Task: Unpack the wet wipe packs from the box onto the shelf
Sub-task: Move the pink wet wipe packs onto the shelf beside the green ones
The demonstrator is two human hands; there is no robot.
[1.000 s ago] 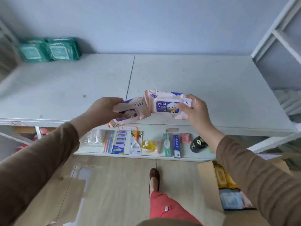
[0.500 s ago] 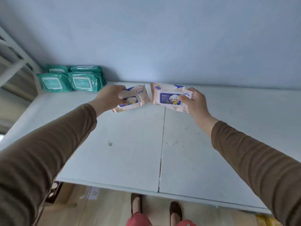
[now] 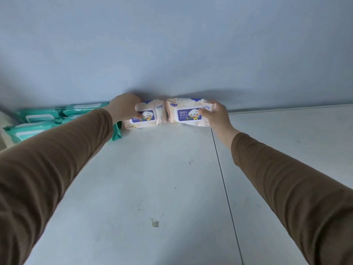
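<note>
Two pink baby wipe packs with purple labels stand side by side at the back of the white shelf (image 3: 172, 184), against the blue wall. My left hand (image 3: 125, 106) grips the left pink pack (image 3: 150, 116) from its left end. My right hand (image 3: 215, 115) grips the right pink pack (image 3: 186, 112) at its right end, thumb on the label. The two packs touch each other in the middle. Both rest on or just above the shelf surface; I cannot tell which. The box is out of view.
Several teal wipe packs (image 3: 42, 119) are stacked at the back left of the shelf, right beside the left pink pack. A seam (image 3: 223, 180) runs front to back across the shelf. The shelf stretches bare to the right and toward me.
Both hands have carried the pink packs from over the shelf's front edge to the back wall, beside the teal packs. The view has moved in closer over the shelf.
</note>
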